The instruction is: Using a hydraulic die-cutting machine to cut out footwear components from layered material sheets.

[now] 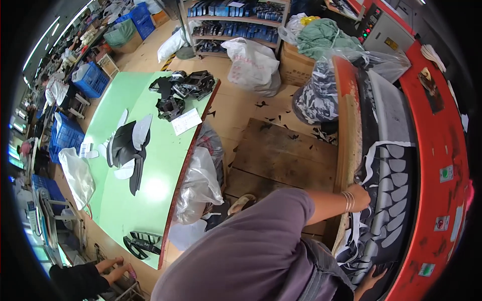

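My left hand point(357, 197), with bracelets on the wrist, is closed in a fist at the wooden edge point(347, 125) of the red machine's bed. What it grips, if anything, is hidden. Lower down, my right hand point(370, 282) lies with its fingers apart on black sheet material point(401, 200). Grey-white cut pieces point(396, 205), curved on one side, run in rows along that sheet. Pale scrap strips point(355, 233) tangle beside them, between my two hands.
Left of me stands a green table point(165, 170) with stacked black and grey pieces point(128, 148), black cutting dies point(186, 88) and a paper point(186, 121). The red machine frame point(432, 165) borders the right. Bags of scraps point(316, 100) sit beyond; another person point(83, 281) is at lower left.
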The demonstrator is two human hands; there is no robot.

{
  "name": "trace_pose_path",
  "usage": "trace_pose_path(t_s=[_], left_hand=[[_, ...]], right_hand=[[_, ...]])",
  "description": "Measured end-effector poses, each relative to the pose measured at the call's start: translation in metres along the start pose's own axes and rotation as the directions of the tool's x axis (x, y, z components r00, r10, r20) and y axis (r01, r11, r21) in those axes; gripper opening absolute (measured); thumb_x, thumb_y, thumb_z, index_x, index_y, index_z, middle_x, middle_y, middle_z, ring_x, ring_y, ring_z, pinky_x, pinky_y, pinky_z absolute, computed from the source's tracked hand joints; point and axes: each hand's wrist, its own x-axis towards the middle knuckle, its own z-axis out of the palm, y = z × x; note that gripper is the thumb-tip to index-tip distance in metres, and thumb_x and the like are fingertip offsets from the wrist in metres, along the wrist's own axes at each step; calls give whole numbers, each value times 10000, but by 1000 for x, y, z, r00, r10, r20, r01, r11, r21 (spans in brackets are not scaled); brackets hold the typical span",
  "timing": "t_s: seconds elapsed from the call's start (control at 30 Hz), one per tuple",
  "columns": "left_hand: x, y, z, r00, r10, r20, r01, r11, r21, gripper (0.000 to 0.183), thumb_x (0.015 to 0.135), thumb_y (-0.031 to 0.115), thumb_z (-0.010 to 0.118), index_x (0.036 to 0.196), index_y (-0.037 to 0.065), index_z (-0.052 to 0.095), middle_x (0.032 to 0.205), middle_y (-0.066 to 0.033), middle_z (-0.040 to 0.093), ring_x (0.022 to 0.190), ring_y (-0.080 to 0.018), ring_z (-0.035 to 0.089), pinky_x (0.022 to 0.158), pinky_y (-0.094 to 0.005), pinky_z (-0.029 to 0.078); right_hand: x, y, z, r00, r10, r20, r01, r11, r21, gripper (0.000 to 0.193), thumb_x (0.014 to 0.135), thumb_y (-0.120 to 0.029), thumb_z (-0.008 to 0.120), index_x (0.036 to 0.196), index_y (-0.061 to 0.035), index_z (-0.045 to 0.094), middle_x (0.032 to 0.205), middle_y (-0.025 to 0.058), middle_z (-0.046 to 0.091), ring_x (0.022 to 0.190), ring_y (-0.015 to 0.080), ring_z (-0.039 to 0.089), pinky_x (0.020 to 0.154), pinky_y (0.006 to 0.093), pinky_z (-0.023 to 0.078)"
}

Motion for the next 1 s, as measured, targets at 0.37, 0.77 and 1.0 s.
trace_pose_path(t_s=[0.37, 0.77, 1.0], left_hand=[[2, 10, -7, 986, 119, 120, -116, 993, -28, 179, 788, 193, 600, 857, 103, 738, 913, -96, 712, 892, -246, 682, 716, -379, 537], [4, 11, -9, 978, 111, 177, -113, 994, -2, 188, 793, 157, 587, 890, 115, 743, 933, -74, 716, 908, -221, 682, 721, -364, 535], [-1, 8, 6, 985, 136, 110, -133, 991, -34, 163, 775, 151, 575, 811, 96, 724, 864, -97, 713, 845, -253, 693, 690, -376, 540]], right_hand=[[2, 44, 4, 985, -10, -175, -10, 993, -115, 807, 853, -459, 667, 1435, -26, 313, 1445, 237, 361, 1330, 350, 370, 1103, 387, 300], [-2, 38, -3, 956, 293, -9, -294, 955, -33, 920, 848, -555, 616, 1494, -75, 171, 1496, 234, 267, 1343, 376, 344, 1069, 433, 333], [-14, 53, 2, 957, 286, -56, -289, 954, -75, 876, 856, -582, 579, 1499, -126, 196, 1509, 193, 279, 1346, 368, 349, 1075, 420, 324]])
